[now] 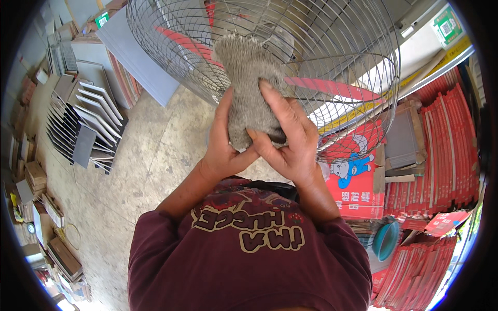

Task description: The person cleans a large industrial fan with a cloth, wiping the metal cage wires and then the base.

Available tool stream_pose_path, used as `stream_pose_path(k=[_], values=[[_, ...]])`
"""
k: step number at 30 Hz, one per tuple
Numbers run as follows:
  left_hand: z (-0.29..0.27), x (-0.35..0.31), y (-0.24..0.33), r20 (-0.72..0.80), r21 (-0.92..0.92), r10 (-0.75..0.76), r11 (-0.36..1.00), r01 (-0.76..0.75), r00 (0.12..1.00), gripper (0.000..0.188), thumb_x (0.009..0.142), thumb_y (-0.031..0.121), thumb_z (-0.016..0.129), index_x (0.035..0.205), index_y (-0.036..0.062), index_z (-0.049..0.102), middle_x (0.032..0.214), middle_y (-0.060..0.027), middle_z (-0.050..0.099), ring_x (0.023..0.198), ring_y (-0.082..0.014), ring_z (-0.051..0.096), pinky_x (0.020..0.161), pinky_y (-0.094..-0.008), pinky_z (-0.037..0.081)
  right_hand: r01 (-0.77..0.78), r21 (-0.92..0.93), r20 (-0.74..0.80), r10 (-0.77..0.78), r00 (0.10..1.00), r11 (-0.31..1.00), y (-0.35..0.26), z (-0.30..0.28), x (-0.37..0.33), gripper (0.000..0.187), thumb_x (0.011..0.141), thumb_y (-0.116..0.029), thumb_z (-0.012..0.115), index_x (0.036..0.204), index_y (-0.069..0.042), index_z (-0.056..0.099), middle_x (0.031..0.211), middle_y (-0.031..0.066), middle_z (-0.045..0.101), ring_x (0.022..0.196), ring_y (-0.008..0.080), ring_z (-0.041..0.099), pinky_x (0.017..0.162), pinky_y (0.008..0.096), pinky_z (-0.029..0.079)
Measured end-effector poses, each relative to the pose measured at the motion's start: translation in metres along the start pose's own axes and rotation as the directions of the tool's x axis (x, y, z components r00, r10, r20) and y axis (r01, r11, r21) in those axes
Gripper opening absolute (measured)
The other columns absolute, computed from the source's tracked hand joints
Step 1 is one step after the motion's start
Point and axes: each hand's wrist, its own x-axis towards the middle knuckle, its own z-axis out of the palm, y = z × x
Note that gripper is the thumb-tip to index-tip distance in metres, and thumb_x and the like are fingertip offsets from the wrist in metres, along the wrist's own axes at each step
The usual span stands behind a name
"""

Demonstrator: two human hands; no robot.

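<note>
A worn grey knitted work glove [249, 88], bunched and folded, is held upright in front of my body. My left hand [225, 142] grips its lower left side, with the thumb at the bottom. On the other side, my right hand [290, 137] is closed on it, fingertips pressing into the front. Dark fabric shows in a fold at its lower right. Just beyond the glove stands a large fan with a wire cage [358, 62] and red blades [332, 88]; the glove's top overlaps the cage in view.
On the left, a black rack [85, 137] holds several upright tile panels on the concrete floor [140, 155]. Large grey sheets [137, 57] lean behind it. To the right are stacked red cartons [446, 150], a red printed box [358, 192] and a teal bowl [385, 241].
</note>
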Motion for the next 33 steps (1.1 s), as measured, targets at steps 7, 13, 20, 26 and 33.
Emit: stream_pose_path(k=[7,13,20,26,33], values=[[0.02,0.02,0.009,0.092,-0.138,-0.062,0.988,0.074,0.994,0.086,0.071,0.012,0.072,0.14,-0.0024,0.022,0.128,-0.0209,0.045,0.115,-0.0258,0.05,0.095,-0.036,0.041,0.011,-0.051,-0.255,-0.024,0.967,0.999,0.006,-0.004,-0.004,0.063,0.068,-0.008,0.073,0.126,-0.002,0.05,0.104,0.018,0.061,0.074,0.027,0.061,0.066,0.0333,0.05],[0.024,0.02,0.01,0.267,0.032,-0.02,0.999,0.012,0.964,0.084,0.069,0.019,0.075,0.136,-0.0039,0.03,0.127,-0.0232,0.046,0.114,-0.0329,0.052,0.095,-0.0383,0.041,-0.181,0.148,-0.261,0.215,0.941,0.972,0.014,-0.01,-0.042,0.065,0.069,-0.008,0.074,0.127,0.004,0.046,0.12,0.0221,0.056,0.109,0.0329,0.057,0.091,0.0361,0.045],[0.022,0.024,0.012,0.215,0.108,0.28,0.946,-0.307,0.936,0.078,0.072,0.024,0.074,0.132,-0.0033,0.033,0.119,-0.0251,0.048,0.104,-0.0386,0.055,0.084,-0.0451,0.045,0.082,0.019,-0.298,-0.073,0.952,0.996,0.003,-0.021,-0.023,0.065,0.067,-0.014,0.075,0.125,0.004,0.049,0.11,0.0208,0.06,0.086,0.0288,0.062,0.073,0.0339,0.051],[0.015,0.042,0.015,0.148,0.058,0.387,0.915,-0.399,0.91,0.096,0.078,0.021,0.072,0.14,-0.0031,0.002,0.135,-0.0238,0.035,0.118,-0.0298,0.047,0.094,-0.0396,0.044,0.182,-0.009,-0.149,-0.181,0.972,0.983,-0.006,-0.035,0.015,0.07,0.072,-0.017,0.074,0.129,0.009,0.042,0.125,0.0234,0.051,0.107,0.0326,0.056,0.091,0.0347,0.044],[0.031,0.067,0.04,0.118,0.011,0.268,0.962,-0.271,0.956,0.087,0.073,0.015,0.075,0.138,-0.0059,0.022,0.124,-0.0161,0.049,0.111,-0.0221,0.052,0.09,-0.034,0.045,0.116,0.093,-0.322,-0.08,0.943,0.989,-0.003,-0.031,0.008,0.067,0.074,-0.015,0.073,0.129,0.006,0.042,0.122,0.0216,0.053,0.098,0.0288,0.059,0.083,0.0334,0.047]])
